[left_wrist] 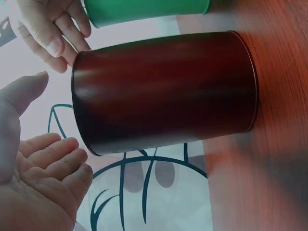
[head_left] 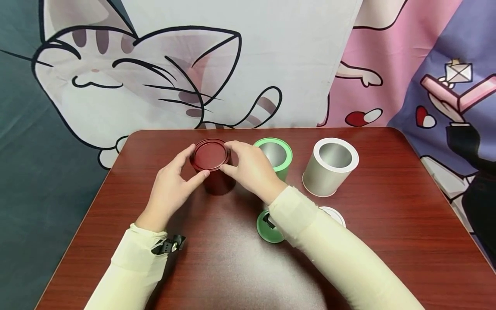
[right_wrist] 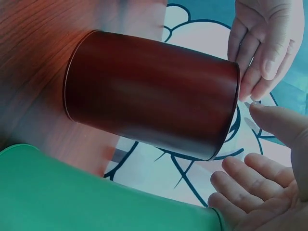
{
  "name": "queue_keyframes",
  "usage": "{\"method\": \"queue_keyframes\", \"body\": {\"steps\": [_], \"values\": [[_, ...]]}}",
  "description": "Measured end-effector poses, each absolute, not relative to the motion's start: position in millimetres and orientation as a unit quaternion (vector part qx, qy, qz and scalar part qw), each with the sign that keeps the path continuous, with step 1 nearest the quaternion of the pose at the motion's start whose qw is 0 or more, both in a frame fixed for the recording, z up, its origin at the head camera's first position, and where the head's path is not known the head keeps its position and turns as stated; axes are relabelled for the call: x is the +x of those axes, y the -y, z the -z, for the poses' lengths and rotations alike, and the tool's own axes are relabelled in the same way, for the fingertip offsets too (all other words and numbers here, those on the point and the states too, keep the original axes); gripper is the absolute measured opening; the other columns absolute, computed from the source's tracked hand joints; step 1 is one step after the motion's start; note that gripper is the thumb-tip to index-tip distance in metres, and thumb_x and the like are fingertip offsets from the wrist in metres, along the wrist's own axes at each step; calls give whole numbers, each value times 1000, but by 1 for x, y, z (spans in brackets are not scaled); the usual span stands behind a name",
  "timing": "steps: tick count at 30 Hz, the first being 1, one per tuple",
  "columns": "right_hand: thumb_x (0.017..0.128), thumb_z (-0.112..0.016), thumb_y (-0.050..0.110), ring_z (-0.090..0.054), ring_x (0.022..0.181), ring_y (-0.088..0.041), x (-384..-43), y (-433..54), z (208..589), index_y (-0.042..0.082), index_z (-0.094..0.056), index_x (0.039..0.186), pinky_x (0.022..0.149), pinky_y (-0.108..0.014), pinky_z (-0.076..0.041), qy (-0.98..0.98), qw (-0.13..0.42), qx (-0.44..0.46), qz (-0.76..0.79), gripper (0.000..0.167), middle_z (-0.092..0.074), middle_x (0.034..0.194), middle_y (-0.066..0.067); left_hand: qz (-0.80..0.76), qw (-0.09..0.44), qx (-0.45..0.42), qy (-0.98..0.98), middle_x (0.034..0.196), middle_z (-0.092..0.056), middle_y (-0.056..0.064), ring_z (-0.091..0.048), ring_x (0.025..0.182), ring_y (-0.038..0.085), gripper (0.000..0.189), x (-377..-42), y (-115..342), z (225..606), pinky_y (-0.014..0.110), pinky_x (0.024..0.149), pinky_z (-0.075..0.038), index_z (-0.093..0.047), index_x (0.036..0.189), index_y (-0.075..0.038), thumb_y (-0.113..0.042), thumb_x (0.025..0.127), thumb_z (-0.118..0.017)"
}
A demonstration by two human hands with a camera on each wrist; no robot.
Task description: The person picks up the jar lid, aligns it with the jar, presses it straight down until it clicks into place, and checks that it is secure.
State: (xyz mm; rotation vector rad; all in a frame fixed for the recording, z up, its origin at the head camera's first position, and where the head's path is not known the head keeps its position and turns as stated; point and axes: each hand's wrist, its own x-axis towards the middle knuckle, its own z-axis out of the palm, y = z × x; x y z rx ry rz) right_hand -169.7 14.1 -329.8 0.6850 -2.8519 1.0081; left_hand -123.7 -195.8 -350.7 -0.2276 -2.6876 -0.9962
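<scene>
A dark red cylindrical can [head_left: 219, 184] stands upright at the back of the table, with a red lid [head_left: 210, 156] on its top. My left hand [head_left: 167, 189] is at the left of the lid, thumb and fingers spread beside its rim. From the other side, my right hand [head_left: 253, 168] reaches over with its thumb and fingers near the lid's right rim. In the left wrist view the can [left_wrist: 163, 91] lies between relaxed, fairly straight fingers. The right wrist view shows the same can [right_wrist: 154, 94] with neither hand clearly gripping it; fingertip contact is hard to tell.
A green can [head_left: 282, 172] with an uncovered top stands just right of the red one, partly behind my right hand. Further right is an uncovered silver-white can [head_left: 324, 178]. A green lid [head_left: 267, 232] and a white lid [head_left: 335, 214] lie near my right sleeve.
</scene>
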Motion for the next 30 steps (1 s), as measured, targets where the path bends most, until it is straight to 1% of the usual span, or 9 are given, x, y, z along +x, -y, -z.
{"method": "queue_keyframes", "body": {"steps": [3,6,13,20,30], "values": [[88,-78,31,-60,122,-16,-166,-19,330,12,-62,135,102,-34,-47,922,18,216,-320,53,-66,131,0,345,141,-87,924,141,-58,15,-57,127,33,71,-122,193,351,55,103,-44,-49,149,-9,-25,87,-80],[89,-78,31,-57,127,-17,-161,-23,330,12,-60,138,105,-34,-45,922,12,213,-324,56,-64,135,-1,347,146,-92,922,139,-59,15,-58,126,33,71,-120,191,352,55,103,-44,-49,149,-9,-25,87,-80],[89,-78,29,-57,127,-17,-152,-29,330,13,-60,138,106,-35,-45,916,10,211,-342,55,-64,134,-1,345,152,-99,921,139,-60,14,-58,126,32,71,-116,187,353,54,102,-45,-49,149,-9,-26,87,-80],[88,-78,28,-57,126,-17,-146,-35,331,12,-60,138,105,-35,-46,915,17,204,-348,55,-64,134,0,347,152,-106,919,128,-66,15,-61,118,32,70,-110,182,352,54,97,-47,-50,148,-11,-26,86,-81],[87,-78,27,-59,124,-18,-139,-46,330,13,-61,136,103,-37,-47,911,22,189,-366,54,-66,131,0,354,147,-113,917,131,-65,12,-60,120,30,71,-103,177,352,52,98,-47,-50,148,-12,-27,86,-81]]}}
